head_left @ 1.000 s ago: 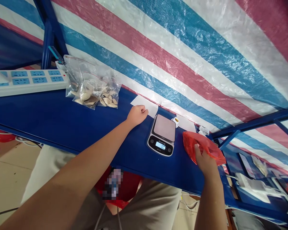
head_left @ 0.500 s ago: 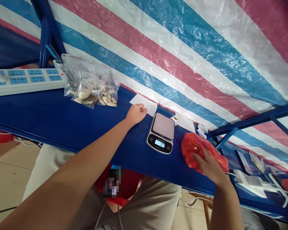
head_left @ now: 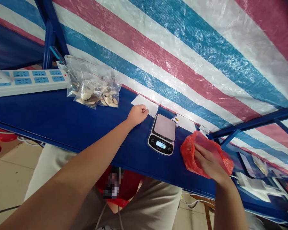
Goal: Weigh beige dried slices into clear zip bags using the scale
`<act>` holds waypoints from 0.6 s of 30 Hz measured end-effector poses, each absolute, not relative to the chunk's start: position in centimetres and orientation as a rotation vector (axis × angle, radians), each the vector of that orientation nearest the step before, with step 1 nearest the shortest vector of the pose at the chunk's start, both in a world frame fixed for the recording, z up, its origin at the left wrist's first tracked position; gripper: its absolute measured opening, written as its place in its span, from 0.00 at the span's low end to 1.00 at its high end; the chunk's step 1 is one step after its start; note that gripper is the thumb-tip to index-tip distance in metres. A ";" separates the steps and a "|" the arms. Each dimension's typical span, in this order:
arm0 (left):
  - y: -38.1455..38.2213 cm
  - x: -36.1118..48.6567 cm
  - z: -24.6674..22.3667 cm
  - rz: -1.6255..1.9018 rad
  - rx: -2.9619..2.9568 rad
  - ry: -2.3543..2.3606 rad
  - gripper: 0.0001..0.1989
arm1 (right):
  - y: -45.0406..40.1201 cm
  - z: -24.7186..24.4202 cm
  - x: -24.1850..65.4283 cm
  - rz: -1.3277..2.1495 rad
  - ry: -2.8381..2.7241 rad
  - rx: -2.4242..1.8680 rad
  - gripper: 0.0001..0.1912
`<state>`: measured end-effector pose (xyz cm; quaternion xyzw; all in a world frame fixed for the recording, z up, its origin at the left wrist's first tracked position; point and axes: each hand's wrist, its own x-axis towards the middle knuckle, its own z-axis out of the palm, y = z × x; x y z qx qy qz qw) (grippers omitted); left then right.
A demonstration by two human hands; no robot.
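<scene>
- We have our two hands well apart; our left hand is curled into a fist over the near edge of a white sheet.
- Our right hand lies against a red plastic bag, fingertips at its crumpled mouth and partly hidden; we cannot tell whether they are closed on it.
- The bag rests on the blue counter, to the right of a kitchen scale.
- We see the scale between our hands, its display lit.
- Just beside the scale's far right corner sits a small white roll.
- Farther left, we have clear bags of pale, flat pieces next to a white power strip.
</scene>
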<state>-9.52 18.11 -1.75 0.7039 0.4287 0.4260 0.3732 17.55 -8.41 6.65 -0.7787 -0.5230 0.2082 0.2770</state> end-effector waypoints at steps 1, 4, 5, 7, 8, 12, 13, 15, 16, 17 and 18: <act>18.1 -9.5 -1.8 1.088 1.807 1.099 0.21 | -8.7 7.0 17.5 0.479 -1.482 -2.141 0.23; 18.2 -9.5 -1.9 1.085 1.812 1.103 0.20 | -9.4 7.7 17.7 0.043 -1.705 -2.251 0.25; 18.2 -9.5 -1.9 1.086 1.812 1.104 0.20 | -9.5 7.7 18.0 -0.112 -1.734 -2.289 0.28; 18.1 -9.5 -1.8 1.088 1.811 1.105 0.21 | -9.5 7.1 18.7 -0.332 -1.721 -2.400 0.37; 18.1 -9.5 -1.8 1.088 1.811 1.103 0.21 | -9.6 6.7 19.1 -0.383 -1.689 -2.463 0.42; 18.2 -9.5 -1.8 1.097 1.819 1.093 0.21 | -9.8 4.6 21.7 -0.365 -1.486 -2.623 0.54; 18.3 -9.5 -1.8 1.100 1.821 1.093 0.21 | -9.9 4.3 22.3 -0.317 -1.470 -2.618 0.55; 18.2 -9.5 -1.8 1.104 1.825 1.096 0.21 | -10.2 3.9 23.3 -0.205 -1.535 -2.543 0.54; 18.0 -9.5 -1.8 1.105 1.831 1.094 0.21 | -10.4 4.0 23.5 -0.163 -1.601 -2.482 0.52; 17.8 -9.6 -1.6 1.105 1.841 1.089 0.21 | -10.7 4.1 23.6 -0.149 -1.669 -2.415 0.49; 17.5 -9.7 -1.4 1.106 1.854 1.079 0.20 | -11.0 4.3 23.5 -0.163 -1.727 -2.351 0.46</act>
